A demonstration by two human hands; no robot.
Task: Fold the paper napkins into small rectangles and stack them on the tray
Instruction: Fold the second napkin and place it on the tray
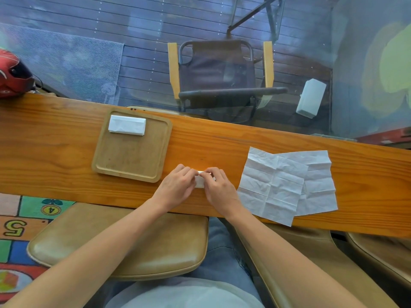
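We see both hands meeting over the middle of the long wooden desk point(222, 138), just to the right of the tray. The left hand point(178, 185) and the right hand point(219, 187) have their fingers curled down onto a small folded napkin point(199, 182), pinching it between them; only a narrow white strip of it shows between the knuckles, so we cannot tell how far its folding has gone. It lies on the desk surface, near the front edge.

The wooden tray point(131, 156) sits left of the hands, flat on the desk, with a raised rim. On its far part lies a stack of folded napkins point(127, 125), a neat white rectangle; we cannot count the layers in it.

To the right of the hands, two unfolded napkins point(287, 185) lie flat and creased, one overlapping the other, their near corners reaching over the front edge of the desk.

At the far left end of the desk we see part of a red helmet point(13, 74). Beyond the desk, through glass, a folding chair point(220, 72) stands on dark decking.
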